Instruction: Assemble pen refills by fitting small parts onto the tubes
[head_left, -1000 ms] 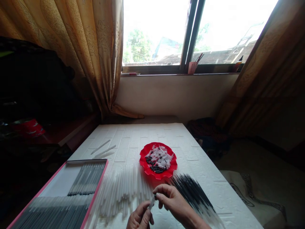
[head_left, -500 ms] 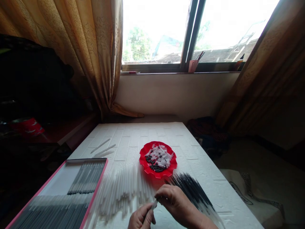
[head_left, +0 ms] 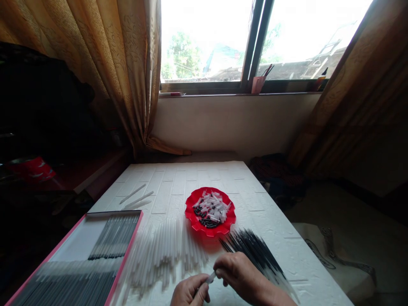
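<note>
Clear tube (head_left: 209, 279) slants up-right between hands (head_left: 219, 282).

1. Left hand (head_left: 188, 291): low at the near edge of view, fingers curled into a loose fist, thumb pressed against the index finger in a pinch.
2. Right hand (head_left: 236, 274): just beside the left, back of the hand upward, fingers bent down, fingertips (head_left: 217, 272) meeting the left hand's pinch (a small gap shows between the knuckles).
3. Right wrist and forearm: run off toward the lower right edge.
</note>
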Tool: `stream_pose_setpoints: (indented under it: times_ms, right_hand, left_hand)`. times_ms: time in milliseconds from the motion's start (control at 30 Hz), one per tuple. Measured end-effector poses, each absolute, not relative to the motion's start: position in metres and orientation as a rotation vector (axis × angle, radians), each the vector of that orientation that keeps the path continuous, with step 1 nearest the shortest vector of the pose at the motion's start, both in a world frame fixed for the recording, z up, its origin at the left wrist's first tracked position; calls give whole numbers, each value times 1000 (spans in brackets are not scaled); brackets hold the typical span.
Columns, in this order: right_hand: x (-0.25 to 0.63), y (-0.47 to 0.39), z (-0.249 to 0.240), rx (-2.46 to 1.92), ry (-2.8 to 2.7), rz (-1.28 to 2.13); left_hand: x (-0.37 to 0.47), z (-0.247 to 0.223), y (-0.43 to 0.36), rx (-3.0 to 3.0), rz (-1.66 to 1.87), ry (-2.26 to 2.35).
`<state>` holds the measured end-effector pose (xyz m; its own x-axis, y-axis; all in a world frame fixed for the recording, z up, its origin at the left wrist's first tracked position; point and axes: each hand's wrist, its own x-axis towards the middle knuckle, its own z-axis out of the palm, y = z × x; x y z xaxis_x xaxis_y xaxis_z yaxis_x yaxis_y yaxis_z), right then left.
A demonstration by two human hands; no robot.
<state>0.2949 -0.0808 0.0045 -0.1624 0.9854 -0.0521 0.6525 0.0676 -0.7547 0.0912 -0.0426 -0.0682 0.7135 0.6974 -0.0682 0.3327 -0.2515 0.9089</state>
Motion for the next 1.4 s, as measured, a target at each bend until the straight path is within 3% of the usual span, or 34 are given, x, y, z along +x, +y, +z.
stream_pose_setpoints:
  times_ms: [267,467,700,900,1167,1400]
  right_hand:
    - [293,-88,6,-1815,-2017,764]
    - [287,-93,-32,-1997,-2129,438]
    - [283,-98,-61,-1918,-1698,752]
    - [297,-110,-40,-1631,-1908,711]
    - [298,-105,-33,-1794,-2077,628]
    - [287,-104,-37,-1820,-1662,955]
  left_hand:
    - [96,-60,-40,1879,358,794]
    - [98,-56,-41,1961,342,749]
    - [97,-53,-41,2022,287,778]
    - [98,-49,-39,2011,234,817]
    - [96,-49,-38,1998,225,734]
    - [98,-49,-35,2016,174,775]
